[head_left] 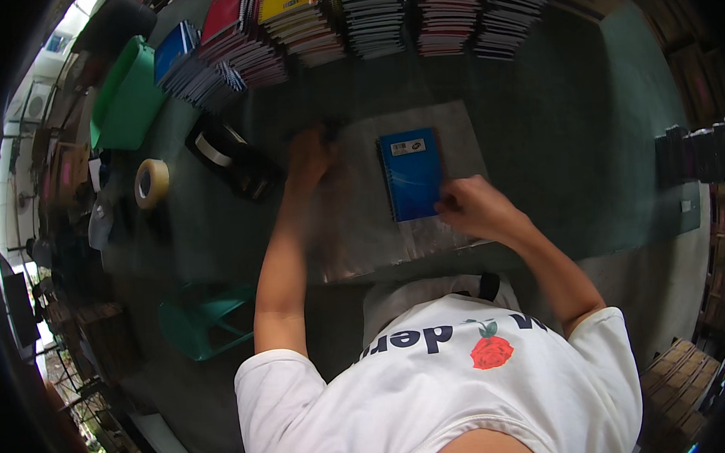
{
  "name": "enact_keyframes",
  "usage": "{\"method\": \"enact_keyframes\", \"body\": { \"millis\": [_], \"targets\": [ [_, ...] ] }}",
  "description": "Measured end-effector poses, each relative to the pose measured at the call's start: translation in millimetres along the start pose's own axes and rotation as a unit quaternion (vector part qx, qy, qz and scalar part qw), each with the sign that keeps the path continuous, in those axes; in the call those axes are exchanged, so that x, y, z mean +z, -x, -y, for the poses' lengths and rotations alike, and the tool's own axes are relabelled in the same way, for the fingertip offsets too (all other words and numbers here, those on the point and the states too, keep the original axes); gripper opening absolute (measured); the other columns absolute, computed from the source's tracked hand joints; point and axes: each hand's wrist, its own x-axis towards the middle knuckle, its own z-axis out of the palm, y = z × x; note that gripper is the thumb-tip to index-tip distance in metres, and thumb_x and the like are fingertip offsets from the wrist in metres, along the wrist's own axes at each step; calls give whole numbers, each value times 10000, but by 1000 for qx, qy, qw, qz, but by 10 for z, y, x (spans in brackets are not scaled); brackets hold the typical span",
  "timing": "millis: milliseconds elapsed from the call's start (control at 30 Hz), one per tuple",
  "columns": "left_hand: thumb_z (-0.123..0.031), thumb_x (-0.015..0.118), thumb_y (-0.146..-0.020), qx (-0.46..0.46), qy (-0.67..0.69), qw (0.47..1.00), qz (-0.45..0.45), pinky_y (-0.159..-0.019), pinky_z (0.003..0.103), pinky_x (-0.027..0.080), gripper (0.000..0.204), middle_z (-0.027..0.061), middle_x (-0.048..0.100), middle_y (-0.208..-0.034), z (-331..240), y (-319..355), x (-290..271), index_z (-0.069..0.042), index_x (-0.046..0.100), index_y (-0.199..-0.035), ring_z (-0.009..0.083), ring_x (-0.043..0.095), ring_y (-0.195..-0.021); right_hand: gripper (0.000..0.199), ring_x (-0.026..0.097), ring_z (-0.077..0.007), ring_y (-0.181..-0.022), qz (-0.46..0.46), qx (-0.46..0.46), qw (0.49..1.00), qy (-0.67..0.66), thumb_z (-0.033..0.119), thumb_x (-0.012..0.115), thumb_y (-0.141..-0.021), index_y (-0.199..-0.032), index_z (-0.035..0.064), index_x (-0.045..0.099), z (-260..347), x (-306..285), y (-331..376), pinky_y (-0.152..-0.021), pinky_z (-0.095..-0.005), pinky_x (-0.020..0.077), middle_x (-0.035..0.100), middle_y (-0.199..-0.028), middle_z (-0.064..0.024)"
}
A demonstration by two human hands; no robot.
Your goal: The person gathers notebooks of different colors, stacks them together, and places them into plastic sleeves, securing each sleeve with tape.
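- Two hands at work on a dark green tabletop [554,134], over a clear plastic sheet [355,235] spread flat.
- Far left: green folder-like case [126,99], roll of tan tape [153,182], black tape dispenser [232,159].
- Left hand [308,157] pressed on the sheet's upper left corner, fingers curled; whether gripping or just pinning, cannot tell.
- Blue spiral notebook [411,175] lying flat on the sheet, small white label at its top.
- Probably light, fairly stiff, cover slick; best taken by a long edge.
- Right hand [476,210] touching its lower right corner, fingers bent narrow.
- Along the far edge: stacks of notebooks [368,21], red, yellow, dark.
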Motion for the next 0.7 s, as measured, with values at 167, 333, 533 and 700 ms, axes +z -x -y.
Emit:
{"method": "enact_keyframes", "body": {
  "millis": [167,333,533,700],
  "targets": [
    [-222,574,-825,24,200,978,-52,-800,476,474,317,229,622,-991,-679,-199,-425,-58,582,-1096,366,610,-933,158,636,-343,-742,-23,14,1000,13,99,612,-792,-901,-16,603,-30,276,-24,-655,-417,486,623,-755,-200],
    [-203,552,-833,149,179,969,84,-798,472,479,333,197,628,-991,-1226,-404,-11,-88,558,-1146,363,606,-936,181,627,-337,-797,-35,-10,999,31,105,614,-798,-952,15,581,84,298,-17,-681,-416,487,620,-826,-187],
    [-91,629,-754,409,129,893,133,-859,402,465,402,124,605,-1050,-1068,-923,303,-85,579,-1153,335,585,-970,361,480,-287,-1161,-118,-136,963,200,144,673,-743,-1072,41,566,-48,295,-134,-934,-438,389,535,-1181,-126],
    [-94,629,-760,330,207,873,294,-792,364,490,393,115,615,-998,-1082,-952,225,-72,576,-1149,272,603,-887,562,377,-287,-1278,-114,-145,968,168,170,716,-699,-1217,62,525,-161,321,-198,-1036,-430,318,434,-1343,-119]
  ]
}}
